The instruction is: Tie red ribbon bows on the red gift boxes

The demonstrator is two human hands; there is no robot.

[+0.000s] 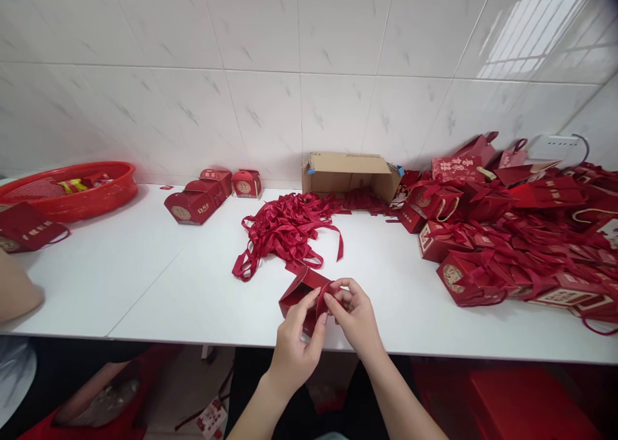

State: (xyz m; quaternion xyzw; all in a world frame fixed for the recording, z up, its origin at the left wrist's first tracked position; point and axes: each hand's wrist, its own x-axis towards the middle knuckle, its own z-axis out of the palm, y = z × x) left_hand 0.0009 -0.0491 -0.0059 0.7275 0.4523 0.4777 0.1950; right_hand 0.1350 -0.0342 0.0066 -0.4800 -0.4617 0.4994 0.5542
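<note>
A small red gift box [294, 293] with its top partly open sits near the front edge of the white table. My left hand [299, 337] pinches a curved flap of the box between thumb and fingers. On the same flap, from the right side, my right hand [355, 311] closes its thumb and fingertips. The fingers hide part of the flap and the box's near side. Just behind the box lies a tangled heap of red ribbons [290, 227], some loops trailing toward it.
An open cardboard carton [350, 169] with ribbon inside stands against the tiled wall. Many ribboned red boxes [477, 279] are piled at right. Folded red boxes [193, 201] stand at back left, near a red plastic basket [96, 198]. Another person's arm [17, 288] shows at far left.
</note>
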